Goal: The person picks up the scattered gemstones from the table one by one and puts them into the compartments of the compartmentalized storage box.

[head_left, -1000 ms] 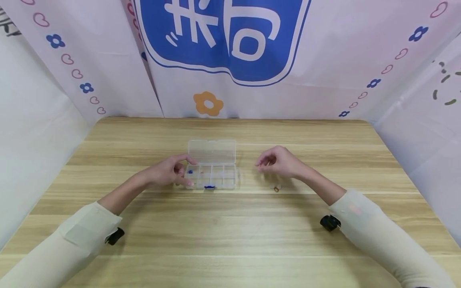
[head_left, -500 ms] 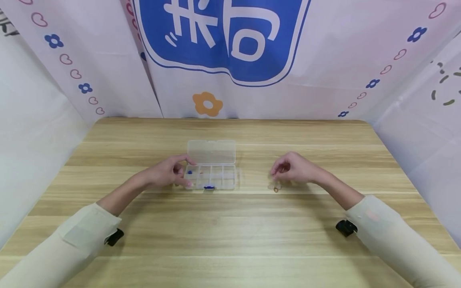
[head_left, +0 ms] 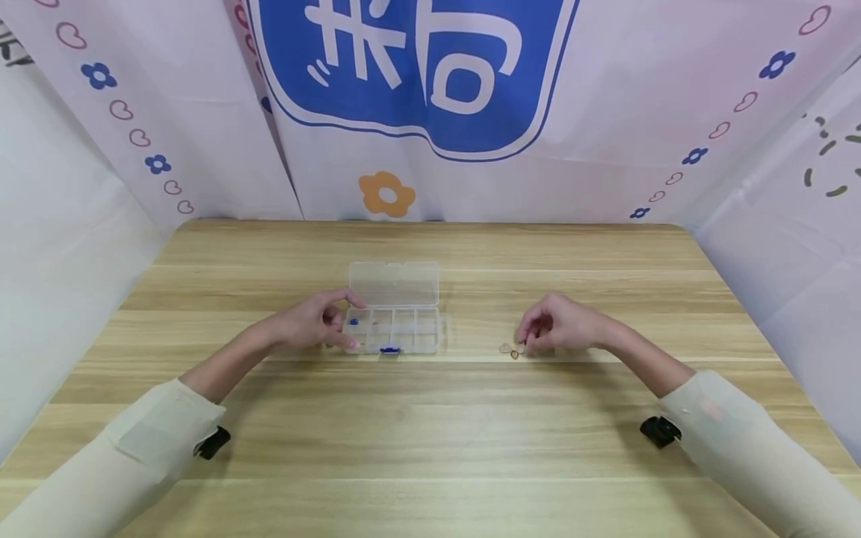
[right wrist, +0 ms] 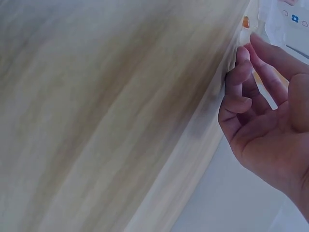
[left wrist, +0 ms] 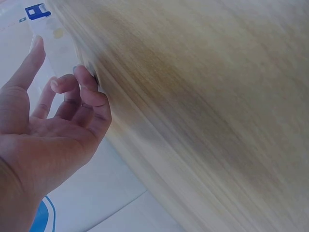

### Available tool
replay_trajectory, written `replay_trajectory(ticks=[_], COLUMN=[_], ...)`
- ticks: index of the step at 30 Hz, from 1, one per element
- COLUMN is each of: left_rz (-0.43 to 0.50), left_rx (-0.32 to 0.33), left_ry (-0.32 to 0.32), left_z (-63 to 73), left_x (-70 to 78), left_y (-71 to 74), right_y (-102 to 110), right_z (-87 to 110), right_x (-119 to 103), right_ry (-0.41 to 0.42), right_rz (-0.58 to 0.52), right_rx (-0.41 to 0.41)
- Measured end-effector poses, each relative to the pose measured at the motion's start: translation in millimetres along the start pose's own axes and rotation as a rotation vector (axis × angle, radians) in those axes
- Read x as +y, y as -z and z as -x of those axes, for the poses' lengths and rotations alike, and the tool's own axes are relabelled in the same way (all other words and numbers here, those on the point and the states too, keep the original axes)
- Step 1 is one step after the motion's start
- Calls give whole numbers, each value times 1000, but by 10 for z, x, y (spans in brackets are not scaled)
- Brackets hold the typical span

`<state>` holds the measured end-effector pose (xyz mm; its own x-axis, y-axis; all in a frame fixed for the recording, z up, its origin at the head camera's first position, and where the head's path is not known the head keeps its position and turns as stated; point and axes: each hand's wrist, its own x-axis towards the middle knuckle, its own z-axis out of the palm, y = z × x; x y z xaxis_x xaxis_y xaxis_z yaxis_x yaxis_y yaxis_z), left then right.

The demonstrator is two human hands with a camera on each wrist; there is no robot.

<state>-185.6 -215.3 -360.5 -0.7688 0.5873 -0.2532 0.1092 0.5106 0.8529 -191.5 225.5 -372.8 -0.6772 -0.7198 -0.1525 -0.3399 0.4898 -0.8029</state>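
A clear plastic compartment box [head_left: 427, 329] lies with its lid [head_left: 394, 284] folded back. My left hand [head_left: 306, 321] holds its left end, index finger at the back edge and thumb at the front. A small blue piece [head_left: 353, 321] sits in the back left compartment, and a tiny pinkish piece [head_left: 375, 323] lies in the one beside it. My right hand [head_left: 558, 323] reaches down to the table, thumb and index fingertips close together. By them lie a clear, bead-like piece [head_left: 505, 348] and an orange-brown one [head_left: 514, 355]. Whether the fingertips pinch anything is too small to see.
The wooden table [head_left: 403, 433] extends around both hands. Behind it hangs a printed white cloth [head_left: 572, 179], with white side walls at left and right. A blue clasp [head_left: 389, 350] marks the front of the box.
My right hand has moved right and toward me, from beside the box to the small pieces, uncovering the clear one. The left hand stays at the box.
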Motion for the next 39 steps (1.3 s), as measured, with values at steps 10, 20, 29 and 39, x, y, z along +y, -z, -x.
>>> replay_trajectory(ticks=[10,20,29,39], left_rz=[11,1,-6,-3], left_rx=[1,1,-3,-2], left_ry=[-6,7,12,12], left_z=[-3,6,7,2], left_x=[-12,20,32,24], left_y=[-2,-2,1,2], right_y=[-23,-33,-27,-17], right_z=[-34,-49,-68,-57], right_x=[5,67,31,22], right_ry=[6,47,-23,-10], right_rz=[21,59,82,69], right_rx=[15,16,12,14])
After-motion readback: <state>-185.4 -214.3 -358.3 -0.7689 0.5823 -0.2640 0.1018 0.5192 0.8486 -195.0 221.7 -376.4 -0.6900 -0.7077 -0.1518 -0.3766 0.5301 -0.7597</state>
